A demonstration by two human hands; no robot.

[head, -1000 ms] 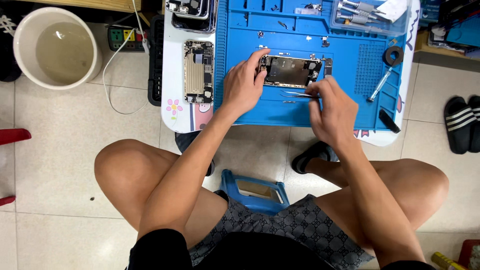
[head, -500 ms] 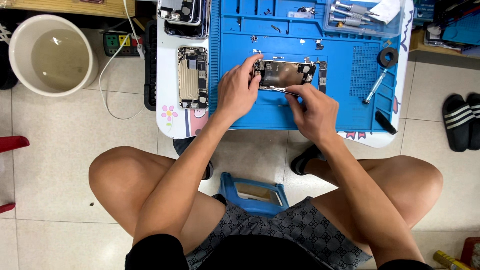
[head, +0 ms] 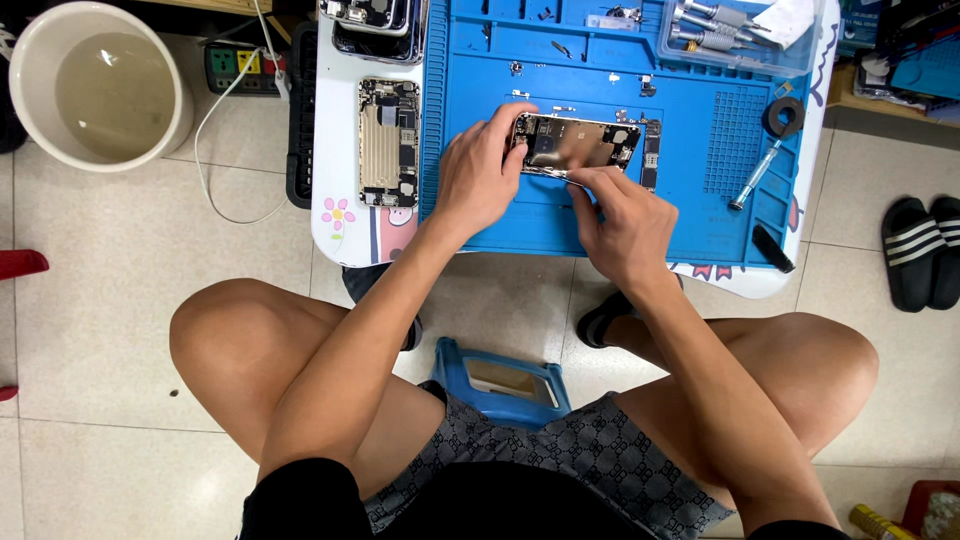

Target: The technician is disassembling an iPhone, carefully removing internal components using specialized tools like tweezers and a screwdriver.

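Bright, even indoor light, sharp picture.
Soft shadows lie under the legs on the floor tiles (head: pixel 120 290); edges bend slightly; no strong glare.

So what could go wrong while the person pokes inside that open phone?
Tiny screws lie loose on the blue mat; a bump might scatter them. The right hand presses at the edge of the open phone while the left hand steadies it, so a slip could scratch or bend delicate parts. The second opened phone lies off the mat near the table edge, where an elbow might knock it down.
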